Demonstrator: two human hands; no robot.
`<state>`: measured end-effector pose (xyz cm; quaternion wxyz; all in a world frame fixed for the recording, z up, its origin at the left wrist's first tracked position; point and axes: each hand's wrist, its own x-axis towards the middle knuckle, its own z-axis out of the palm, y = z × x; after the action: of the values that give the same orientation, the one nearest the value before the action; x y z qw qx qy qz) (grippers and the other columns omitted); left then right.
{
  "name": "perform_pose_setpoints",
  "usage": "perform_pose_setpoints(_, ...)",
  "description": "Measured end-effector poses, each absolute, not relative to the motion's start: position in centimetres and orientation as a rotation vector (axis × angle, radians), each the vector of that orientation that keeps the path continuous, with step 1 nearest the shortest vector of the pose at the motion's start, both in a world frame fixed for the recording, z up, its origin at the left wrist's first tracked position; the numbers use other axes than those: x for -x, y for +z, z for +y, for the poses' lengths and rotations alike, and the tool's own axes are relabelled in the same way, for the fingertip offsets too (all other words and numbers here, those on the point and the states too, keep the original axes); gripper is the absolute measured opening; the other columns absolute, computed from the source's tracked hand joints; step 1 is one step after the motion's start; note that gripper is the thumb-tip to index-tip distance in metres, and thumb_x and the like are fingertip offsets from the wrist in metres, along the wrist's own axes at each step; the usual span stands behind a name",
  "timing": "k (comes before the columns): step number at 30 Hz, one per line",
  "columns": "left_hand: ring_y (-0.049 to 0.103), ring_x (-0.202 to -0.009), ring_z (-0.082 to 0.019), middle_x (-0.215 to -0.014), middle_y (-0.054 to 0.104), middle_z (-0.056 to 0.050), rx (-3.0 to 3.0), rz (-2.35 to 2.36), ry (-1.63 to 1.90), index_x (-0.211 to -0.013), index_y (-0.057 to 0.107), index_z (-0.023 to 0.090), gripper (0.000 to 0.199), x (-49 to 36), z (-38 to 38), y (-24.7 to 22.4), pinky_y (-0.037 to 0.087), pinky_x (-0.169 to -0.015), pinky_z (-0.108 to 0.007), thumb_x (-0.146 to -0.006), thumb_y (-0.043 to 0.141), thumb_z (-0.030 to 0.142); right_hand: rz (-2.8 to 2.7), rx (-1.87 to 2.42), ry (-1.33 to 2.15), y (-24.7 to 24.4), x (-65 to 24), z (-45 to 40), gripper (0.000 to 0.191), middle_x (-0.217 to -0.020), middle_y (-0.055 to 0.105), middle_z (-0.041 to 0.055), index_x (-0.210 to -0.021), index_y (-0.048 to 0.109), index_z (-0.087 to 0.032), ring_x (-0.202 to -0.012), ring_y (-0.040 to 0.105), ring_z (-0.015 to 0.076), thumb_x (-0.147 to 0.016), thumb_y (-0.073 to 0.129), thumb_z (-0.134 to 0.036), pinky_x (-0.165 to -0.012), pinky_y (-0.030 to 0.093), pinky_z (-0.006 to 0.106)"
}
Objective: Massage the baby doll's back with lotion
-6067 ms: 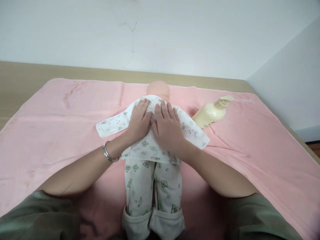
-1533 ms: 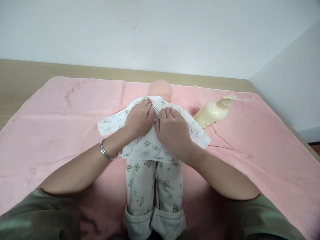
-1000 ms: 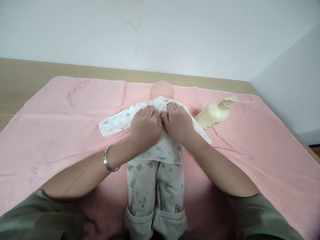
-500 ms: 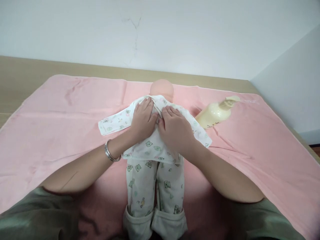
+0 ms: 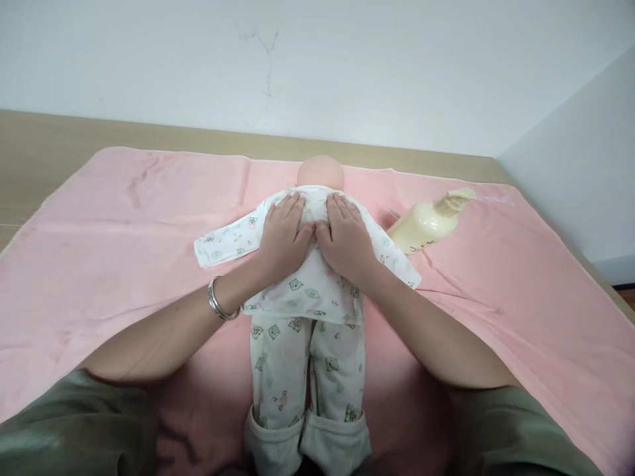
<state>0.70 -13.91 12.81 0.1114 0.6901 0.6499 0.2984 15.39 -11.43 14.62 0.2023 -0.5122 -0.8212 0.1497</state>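
Note:
A baby doll (image 5: 321, 173) lies on a pink blanket, its bald head at the far end and no face showing. It wears a white printed shirt (image 5: 310, 291) and matching trousers (image 5: 280, 370) with turned-up cuffs. My left hand (image 5: 285, 231) rests flat on the left side of the shirt's upper part. On the right side, my right hand (image 5: 344, 235) lies flat too, fingers pointing toward the head. The two thumbs almost meet at the middle. Both hands hold nothing. A silver bangle (image 5: 218, 301) circles my left wrist.
A pale yellow pump bottle (image 5: 429, 221) lies tilted on the pink blanket (image 5: 129, 238), to the right of the doll's sleeve. Beyond the blanket, a wooden surface (image 5: 198, 137) meets a white wall (image 5: 377, 73) with a thin crack-like mark.
My right hand has shifted slightly right and up across the shirt. The fold of cloth at the neckline between the hands has smoothed out. My left hand stays in place.

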Motion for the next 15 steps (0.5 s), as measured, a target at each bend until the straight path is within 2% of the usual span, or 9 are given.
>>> perform_pose_setpoints(6, 0.038, -0.153, -0.029, -0.16, 0.045, -0.015, -2.03, 1.911, 0.912, -0.148, 0.048, 0.01, 0.058, -0.7, -14.0, 12.7, 0.026, -0.13, -0.054, -0.098, 0.032, 0.035, -2.299, 1.436, 0.425, 14.8, -15.3, -11.4, 0.066, -0.166, 0.033, 0.0199, -0.157, 0.034, 0.001, -0.158, 0.026, 0.0303, -0.098, 0.035, -0.03, -0.132, 0.016, 0.052)
perform_pose_setpoints(10, 0.036, -0.154, -0.03, -0.161, 0.043, -0.017, -2.038, 1.907, 0.902, -0.148, 0.047, 0.007, 0.059, -0.7, -13.9, 12.6, 0.026, -0.13, -0.056, -0.098, 0.032, 0.034, -2.328, 1.478, 0.439, 15.6, -15.3, -11.8, 0.065, -0.167, 0.03, 0.0213, -0.158, 0.032, -0.001, -0.159, 0.023, 0.0325, -0.1, 0.034, -0.03, -0.13, 0.016, 0.059)
perform_pose_setpoints(15, 0.031, -0.157, -0.029, -0.163, 0.04, -0.017, -2.013, 1.893, 0.891, -0.15, 0.044, 0.007, 0.061, -0.6, -13.9, 12.7, 0.024, -0.131, -0.055, -0.096, 0.032, 0.033, -2.389, 1.503, 0.414, 16.2, -15.1, -12.8, 0.058, -0.168, 0.027, 0.0216, -0.159, 0.036, -0.014, -0.158, 0.021, 0.0401, -0.104, 0.031, -0.031, -0.123, 0.021, 0.071)
